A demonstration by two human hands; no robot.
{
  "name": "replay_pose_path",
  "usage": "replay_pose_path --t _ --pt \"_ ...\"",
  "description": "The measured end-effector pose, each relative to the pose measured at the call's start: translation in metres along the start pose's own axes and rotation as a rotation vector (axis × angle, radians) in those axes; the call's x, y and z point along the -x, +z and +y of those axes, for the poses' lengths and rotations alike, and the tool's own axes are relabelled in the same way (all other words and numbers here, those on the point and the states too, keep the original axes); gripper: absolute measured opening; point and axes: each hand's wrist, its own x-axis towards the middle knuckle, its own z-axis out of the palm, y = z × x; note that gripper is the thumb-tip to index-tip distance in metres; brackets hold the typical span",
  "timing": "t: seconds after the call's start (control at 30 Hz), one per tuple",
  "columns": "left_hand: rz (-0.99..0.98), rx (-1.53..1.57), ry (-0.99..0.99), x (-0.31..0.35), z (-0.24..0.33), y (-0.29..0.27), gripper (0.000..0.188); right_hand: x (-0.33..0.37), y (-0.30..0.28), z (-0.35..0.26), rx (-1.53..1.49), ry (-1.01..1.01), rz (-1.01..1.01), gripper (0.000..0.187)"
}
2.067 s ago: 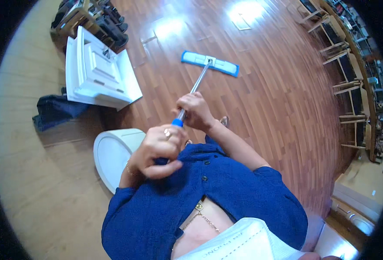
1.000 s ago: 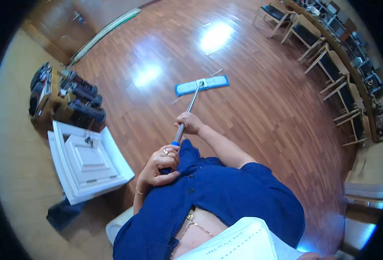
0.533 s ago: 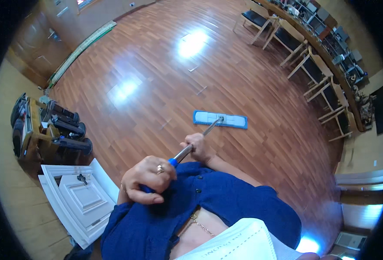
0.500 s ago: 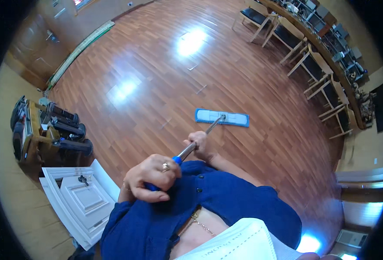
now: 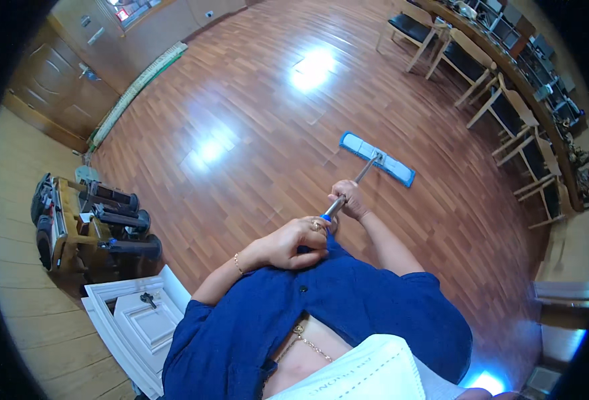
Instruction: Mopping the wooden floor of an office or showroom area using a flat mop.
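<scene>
Flat mop (image 5: 380, 160) on floor (image 5: 254, 180), between floor's middle and its right edge; head slanted, left end farther off, right end nearer. Pad blue-rimmed, pale on top. Metal pole (image 5: 366, 173) runs from the head back to the person, tilted.

Left hand (image 5: 298, 243), ring and bracelet on, clamped round the blue grip (image 5: 326, 217) at the pole's near end, in front of the dark blue shirt (image 5: 368, 300); grip mostly hidden by fingers. Right hand (image 5: 351, 199) clamped on bare metal farther down, near the left but apart from it.

Right edge of floor: row of wooden chairs (image 5: 509, 109), dark seats, along a long surface (image 5: 510, 65) with small grey and dark items, too small to tell. Left edge: wooden rack (image 5: 74, 230) with dark cylinders, white panelled unit (image 5: 141, 317) near it. Far left corner: brown door (image 5: 58, 80), pale long strip (image 5: 138, 90) with green side along the edge.
</scene>
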Motion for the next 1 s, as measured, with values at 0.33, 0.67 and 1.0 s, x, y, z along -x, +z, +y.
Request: replay_pose_path --t 0.33,0.67,1.0 --pt "0.024 -0.232 -0.054 -0.151 -0.084 -0.095 0.022 -0.178 -0.055 0.132 -0.122 -0.199 -0.042 0.024" --pt "0.252 -0.683 -0.167 -0.252 -0.203 -0.164 0.012 -0.262 -0.136 0.102 -0.317 -0.426 0.286 0.023" --pt "0.113 -0.748 -0.366 -0.33 -0.368 -0.263 0.094 -0.355 -0.176 0.208 -0.505 0.329 0.241 0.037"
